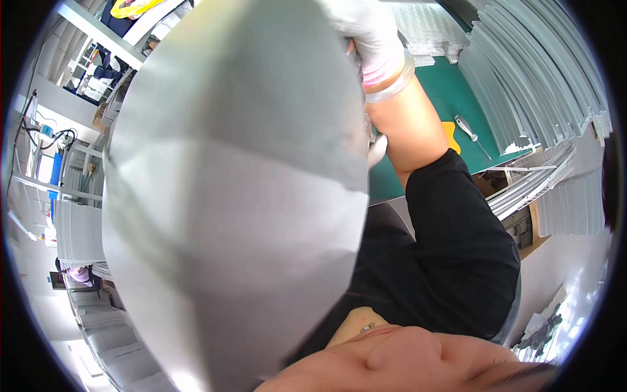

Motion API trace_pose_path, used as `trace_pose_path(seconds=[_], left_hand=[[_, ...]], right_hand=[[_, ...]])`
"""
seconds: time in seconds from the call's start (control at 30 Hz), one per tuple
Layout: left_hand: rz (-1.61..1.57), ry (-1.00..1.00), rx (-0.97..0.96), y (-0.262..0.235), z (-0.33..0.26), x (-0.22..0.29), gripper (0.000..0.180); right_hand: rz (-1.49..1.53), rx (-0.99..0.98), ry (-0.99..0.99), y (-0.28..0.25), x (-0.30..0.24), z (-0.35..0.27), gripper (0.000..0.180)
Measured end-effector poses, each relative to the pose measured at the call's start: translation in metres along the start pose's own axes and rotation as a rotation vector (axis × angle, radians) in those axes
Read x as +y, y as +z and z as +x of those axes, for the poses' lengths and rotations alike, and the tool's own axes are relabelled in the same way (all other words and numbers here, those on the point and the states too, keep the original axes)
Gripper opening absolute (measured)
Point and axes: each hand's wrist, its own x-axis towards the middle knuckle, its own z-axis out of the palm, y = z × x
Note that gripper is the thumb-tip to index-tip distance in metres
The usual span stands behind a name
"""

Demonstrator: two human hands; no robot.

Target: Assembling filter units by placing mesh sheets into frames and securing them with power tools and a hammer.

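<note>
Head view is showing a large, blurred pale gray panel [241, 196] standing close to the camera and hiding much of the scene. The white-gloved right hand [367, 29] is reaching along the panel's upper right edge; whether its fingers are pinching or spreading, one cannot tell. What looks like the left hand [377, 150] is showing only a gloved tip lower beside that edge, its grip equally unclear. Beyond the right forearm, a screwdriver [469, 133] is lying on a green tabletop [441, 91] near stacked sheets [535, 72].
</note>
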Motion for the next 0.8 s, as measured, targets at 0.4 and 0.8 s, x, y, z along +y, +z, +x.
trace_pose_path(seconds=[0.4,0.8], left_hand=[[-0.168,-0.115,-0.042,0.003,-0.009,0.002,0.030],[-0.173,0.284,-0.464,-0.121,-0.128,-0.014,0.037]], right_hand=[[-0.221,0.035,-0.092,0.000,0.001,-0.011,0.038],[-0.270,0.503,-0.501,0.006,-0.061,-0.006,0.011]])
